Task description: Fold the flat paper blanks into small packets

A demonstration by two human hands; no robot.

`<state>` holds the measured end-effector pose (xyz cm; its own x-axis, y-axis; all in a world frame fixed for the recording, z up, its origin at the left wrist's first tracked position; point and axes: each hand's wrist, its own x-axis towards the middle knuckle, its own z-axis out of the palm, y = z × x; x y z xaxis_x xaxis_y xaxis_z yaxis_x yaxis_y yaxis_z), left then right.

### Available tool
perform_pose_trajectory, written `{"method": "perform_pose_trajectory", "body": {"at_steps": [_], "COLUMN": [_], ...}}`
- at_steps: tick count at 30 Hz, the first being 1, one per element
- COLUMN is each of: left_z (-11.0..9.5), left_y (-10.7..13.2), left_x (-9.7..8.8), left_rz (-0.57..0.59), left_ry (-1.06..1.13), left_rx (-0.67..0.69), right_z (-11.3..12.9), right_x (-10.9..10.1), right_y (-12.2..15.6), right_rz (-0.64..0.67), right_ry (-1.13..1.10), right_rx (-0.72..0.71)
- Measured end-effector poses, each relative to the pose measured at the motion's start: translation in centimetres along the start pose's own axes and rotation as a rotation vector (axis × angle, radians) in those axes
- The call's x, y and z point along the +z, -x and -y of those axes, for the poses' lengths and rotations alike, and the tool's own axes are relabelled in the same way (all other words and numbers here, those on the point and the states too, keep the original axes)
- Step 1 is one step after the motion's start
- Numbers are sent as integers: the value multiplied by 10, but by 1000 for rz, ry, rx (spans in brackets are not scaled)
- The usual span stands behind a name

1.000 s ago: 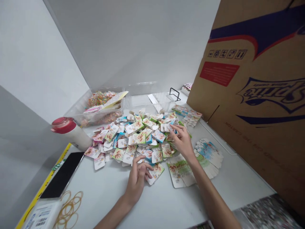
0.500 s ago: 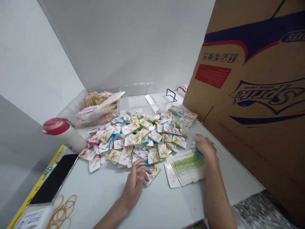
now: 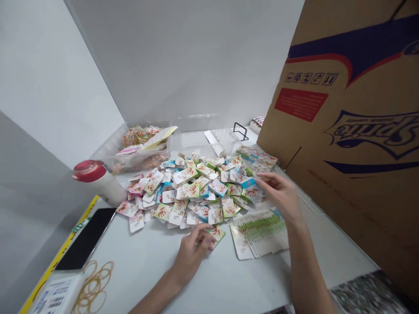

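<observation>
The left hand (image 3: pixel 191 253) sits low over the worktop (image 3: pixel 144 266), its fingers (image 3: pixel 200 235) closed on a printed card (image 3: pixel 218 233) at the near edge of a heap of loose cards (image 3: pixel 186 192). The right hand (image 3: pixel 281 196) hangs open and empty beside the heap, above a fanned stack of cards (image 3: pixel 260 231). Rubber bands (image 3: pixel 94 288) and a black phone (image 3: pixel 85 233) lie left; a red-capped bottle (image 3: pixel 98 181) stands beyond them. Farther back are a clear plastic tub (image 3: pixel 140 150) and, at right, a Sprite carton (image 3: pixel 340 109).

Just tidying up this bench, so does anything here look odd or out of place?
The Sprite cardboard carton leaning along the table's right side is upside down, its logo and printing inverted. The loose heap of printed cards also lies jumbled, unlike the neat fanned stack beside it.
</observation>
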<state>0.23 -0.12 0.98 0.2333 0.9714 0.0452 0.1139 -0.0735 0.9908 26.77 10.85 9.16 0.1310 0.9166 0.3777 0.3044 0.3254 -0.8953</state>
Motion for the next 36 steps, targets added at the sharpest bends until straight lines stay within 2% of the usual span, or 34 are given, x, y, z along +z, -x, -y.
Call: {"method": "perform_pose_trajectory", "body": {"at_steps": [2,6,10,13,16,23,27,32,36], "left_z": [-3,-5,-4,-8,-15,-24,-23,-19,-16], "left_y": [1,5,6,3,-1,-8,-11,-9,-8], "left_x": [1,6,6,2,-2,-2,-6,-4,0], "left_rz": [-19,-77,-139,-123,-144,-131,-166,-124,-74], "left_ry": [-25,-78,11,183,324,791,797,760,701], "left_rx": [13,91,132,134,92,-196,-214,-302,-243], "right_z": [9,23,31,33,31,21,22,21,20], "right_x": [25,72,94,97,98,99,96,97,99], "right_y": [12,44,68,71,68,63,60,60,62], "right_rz": [156,331,519,622,607,671,704,764,815], "right_ry": [-93,-164,-300,-297,-190,-121,-102,-171,-274], "right_rx": [-39,-143,-180,-222,-241,-177,-100,-7,121]}}
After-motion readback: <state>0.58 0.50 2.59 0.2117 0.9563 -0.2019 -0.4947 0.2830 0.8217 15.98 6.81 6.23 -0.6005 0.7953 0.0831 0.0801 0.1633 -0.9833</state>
